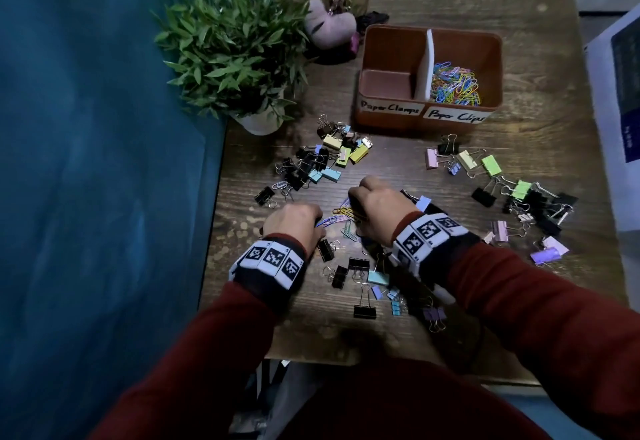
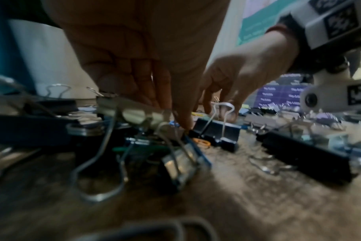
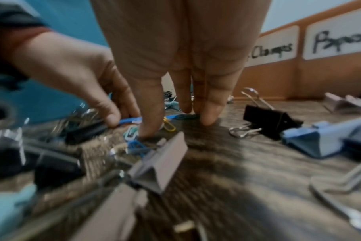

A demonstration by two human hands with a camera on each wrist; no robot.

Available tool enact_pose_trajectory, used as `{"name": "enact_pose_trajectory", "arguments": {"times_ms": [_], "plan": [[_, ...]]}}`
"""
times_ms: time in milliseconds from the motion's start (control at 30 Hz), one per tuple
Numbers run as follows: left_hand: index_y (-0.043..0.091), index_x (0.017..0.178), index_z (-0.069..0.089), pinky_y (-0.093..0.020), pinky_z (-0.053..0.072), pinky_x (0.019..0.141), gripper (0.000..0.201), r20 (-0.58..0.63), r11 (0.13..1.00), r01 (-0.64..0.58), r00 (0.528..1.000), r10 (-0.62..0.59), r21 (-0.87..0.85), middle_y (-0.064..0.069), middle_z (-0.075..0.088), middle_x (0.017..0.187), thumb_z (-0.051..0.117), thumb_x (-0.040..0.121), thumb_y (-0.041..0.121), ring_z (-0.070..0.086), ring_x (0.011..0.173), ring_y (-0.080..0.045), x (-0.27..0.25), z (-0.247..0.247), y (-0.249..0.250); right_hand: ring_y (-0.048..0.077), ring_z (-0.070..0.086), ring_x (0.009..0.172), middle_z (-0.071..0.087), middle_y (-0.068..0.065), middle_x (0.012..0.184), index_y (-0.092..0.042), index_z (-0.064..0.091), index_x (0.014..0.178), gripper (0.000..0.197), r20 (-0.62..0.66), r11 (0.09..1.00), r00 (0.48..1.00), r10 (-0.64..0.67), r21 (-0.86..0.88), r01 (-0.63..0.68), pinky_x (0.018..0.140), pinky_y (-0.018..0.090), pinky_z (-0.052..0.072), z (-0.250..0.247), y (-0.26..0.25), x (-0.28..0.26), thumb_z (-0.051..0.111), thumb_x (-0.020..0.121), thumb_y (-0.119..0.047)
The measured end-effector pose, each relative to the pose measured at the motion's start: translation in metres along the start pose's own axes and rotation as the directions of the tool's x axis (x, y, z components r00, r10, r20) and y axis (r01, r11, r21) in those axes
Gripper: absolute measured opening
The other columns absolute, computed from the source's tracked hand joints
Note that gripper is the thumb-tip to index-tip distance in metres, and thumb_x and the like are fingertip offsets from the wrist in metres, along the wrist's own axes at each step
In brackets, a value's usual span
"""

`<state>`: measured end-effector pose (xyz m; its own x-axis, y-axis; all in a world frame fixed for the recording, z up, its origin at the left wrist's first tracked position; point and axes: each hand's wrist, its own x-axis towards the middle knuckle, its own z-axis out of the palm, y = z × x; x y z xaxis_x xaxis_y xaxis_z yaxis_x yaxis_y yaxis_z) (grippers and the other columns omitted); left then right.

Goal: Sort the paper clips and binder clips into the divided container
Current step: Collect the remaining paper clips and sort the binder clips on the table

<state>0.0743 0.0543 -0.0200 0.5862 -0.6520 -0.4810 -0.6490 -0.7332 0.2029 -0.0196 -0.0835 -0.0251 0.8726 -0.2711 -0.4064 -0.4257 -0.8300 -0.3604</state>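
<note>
Two compartments divide the brown rectangular container (image 1: 429, 117) with a white partition: the right one, labelled "Paper Clips", holds a heap of coloured wire paper clips (image 1: 455, 84); the left one, labelled "Paper Clamps", shows only its floor. Coloured and black metal binder clips (image 1: 346, 152) lie scattered on the dark wooden surface (image 1: 398, 162). Between them, the left hand (image 1: 294, 225) pinches a blue paper clip (image 3: 132, 120), and the right hand (image 1: 377, 212) presses straight fingertips (image 3: 208, 120) down among loose clips.
</note>
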Motion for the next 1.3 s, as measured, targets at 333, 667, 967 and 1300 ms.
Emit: {"name": "enact_pose_trajectory", "arguments": {"times_ms": [333,667,967,1300], "plan": [[0.023,0.102,0.071,-0.033,0.052,0.087,0.018,0.001,0.984,-0.005,1.000,0.005,-0.176,-0.003,0.069,0.099,0.067,0.085,0.027,0.063,0.093,-0.021,0.017,0.003,0.015,0.026,0.059,0.100,0.057,0.008,0.107,-0.008,0.061,0.114,0.028,0.025,0.998,0.999,-0.036,0.054,0.035,0.088,0.034,0.050,-0.002,-0.016,0.007,0.058,0.086,-0.006],[0.018,0.097,0.061,-0.033,0.055,0.081,0.033,-0.024,0.907,0.103,0.992,-0.123,-0.408,0.002,0.065,0.080,0.079,0.070,0.010,0.063,0.080,-0.018,0.015,0.018,0.010,0.027,0.045,0.113,0.047,0.010,0.118,-0.009,0.049,0.128,0.050,0.010,0.997,0.998,-0.070,-0.024,0.070,0.094,0.034,0.041,0.010,-0.021,0.007,0.064,0.080,-0.005],[0.020,0.098,0.068,-0.037,0.055,0.085,0.025,-0.050,0.936,0.068,0.995,-0.091,-0.346,-0.005,0.070,0.094,0.076,0.075,0.014,0.065,0.091,-0.024,0.019,0.025,0.015,0.026,0.062,0.089,0.059,0.010,0.097,-0.006,0.063,0.103,0.021,-0.104,0.994,0.994,0.030,0.106,-0.019,0.082,0.035,0.053,0.022,-0.028,0.003,0.062,0.082,-0.001],[0.012,0.079,0.070,-0.033,0.053,0.084,0.011,-0.066,0.950,0.055,0.995,-0.079,-0.308,-0.010,0.070,0.083,0.062,0.076,0.004,0.064,0.083,-0.027,0.028,0.016,0.016,0.028,0.056,0.104,0.061,0.015,0.108,-0.002,0.055,0.113,0.025,-0.087,0.999,0.995,-0.047,-0.022,0.046,0.091,0.037,0.049,0.022,-0.030,0.005,0.049,0.092,-0.014]]}}
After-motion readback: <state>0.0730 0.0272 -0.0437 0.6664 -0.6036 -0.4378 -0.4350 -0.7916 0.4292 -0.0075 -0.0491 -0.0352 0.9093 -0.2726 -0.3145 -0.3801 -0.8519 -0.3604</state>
